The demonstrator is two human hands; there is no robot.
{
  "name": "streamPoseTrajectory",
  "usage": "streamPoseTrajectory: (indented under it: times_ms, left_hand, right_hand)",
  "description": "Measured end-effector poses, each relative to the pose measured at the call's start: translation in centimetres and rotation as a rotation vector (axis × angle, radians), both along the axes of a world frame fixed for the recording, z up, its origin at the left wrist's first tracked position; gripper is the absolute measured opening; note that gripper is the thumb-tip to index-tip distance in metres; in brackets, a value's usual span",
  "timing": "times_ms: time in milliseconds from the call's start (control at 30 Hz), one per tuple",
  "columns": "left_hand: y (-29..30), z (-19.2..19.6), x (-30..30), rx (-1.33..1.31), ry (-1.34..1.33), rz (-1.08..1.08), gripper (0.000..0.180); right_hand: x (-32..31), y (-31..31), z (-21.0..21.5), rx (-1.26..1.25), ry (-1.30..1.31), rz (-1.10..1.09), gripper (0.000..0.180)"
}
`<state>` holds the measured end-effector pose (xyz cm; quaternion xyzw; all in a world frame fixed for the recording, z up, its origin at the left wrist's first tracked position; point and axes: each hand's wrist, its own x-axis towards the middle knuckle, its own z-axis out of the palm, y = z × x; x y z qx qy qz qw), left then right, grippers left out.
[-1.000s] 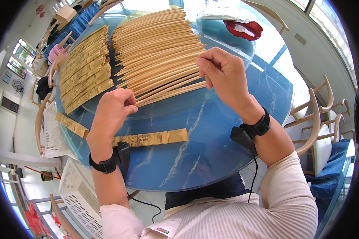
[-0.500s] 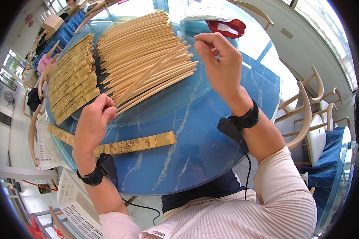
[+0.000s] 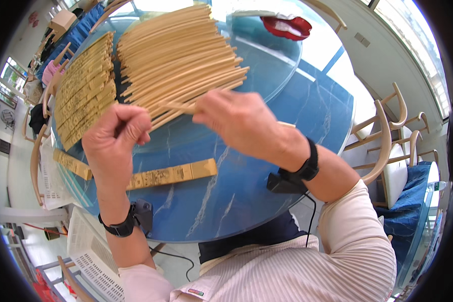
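Note:
My right hand (image 3: 236,121), blurred by motion, is closed round pale wooden chopsticks (image 3: 178,107). One end points toward my left hand, and a short end (image 3: 287,124) shows beyond my right wrist. My left hand (image 3: 118,138) is curled shut at the near left corner of the chopstick pile (image 3: 171,50); whether anything is in its fingertips is hidden. A long printed paper sleeve (image 3: 173,174) lies flat on the table, passing behind my left wrist. Left of the pile, several similar gold-brown sleeves (image 3: 85,83) lie overlapped in a row.
The round blue marble-patterned table (image 3: 246,191) carries a glass turntable (image 3: 267,75). At its far side is a red dish (image 3: 287,27) beside clear plastic. Wooden chairs (image 3: 385,141) stand at the right, and a white plastic basket (image 3: 93,251) sits at the lower left.
My right hand has come down and left from beyond the pile and now grips the chopsticks that my left hand held slanted across it. They now lie nearly level between my hands.

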<state>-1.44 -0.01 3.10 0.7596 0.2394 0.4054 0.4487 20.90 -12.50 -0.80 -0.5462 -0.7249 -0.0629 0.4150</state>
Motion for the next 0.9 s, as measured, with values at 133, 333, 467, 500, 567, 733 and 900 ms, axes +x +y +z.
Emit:
streamPoseTrajectory:
  times_ms: [133,333,467,500,567,733,900]
  left_hand:
    - [-0.5,0.7,-1.8,-0.195,0.187,-0.223,0.008]
    - [-3.0,-1.3,-0.5,0.522,0.75,-0.464,0.037]
    - [-3.4,-2.2,-0.1,0.549,0.83,-0.428,0.044]
    - [-3.1,-2.4,-0.1,0.561,0.828,-0.428,0.044]
    - [-2.7,-2.6,-0.1,0.551,0.838,-0.431,0.041]
    - [-1.9,-2.1,-0.2,0.402,0.802,-0.428,0.034]
    - [-1.6,-0.5,-0.7,0.249,0.671,-0.396,0.035]
  right_hand:
    - [1.7,-0.7,2.5,0.032,0.353,-0.112,0.027]
    - [2.0,-1.3,3.6,0.202,0.783,0.159,0.033]
    - [1.3,0.0,1.4,0.248,0.845,0.249,0.029]
    - [1.4,0.4,0.7,0.242,0.84,0.29,0.027]
    - [1.2,0.1,0.6,0.135,0.841,0.26,0.024]
    - [0.9,-0.9,2.5,-0.167,0.806,0.11,0.022]
    - [-0.1,-1.1,2.4,-0.468,0.702,0.078,0.02]
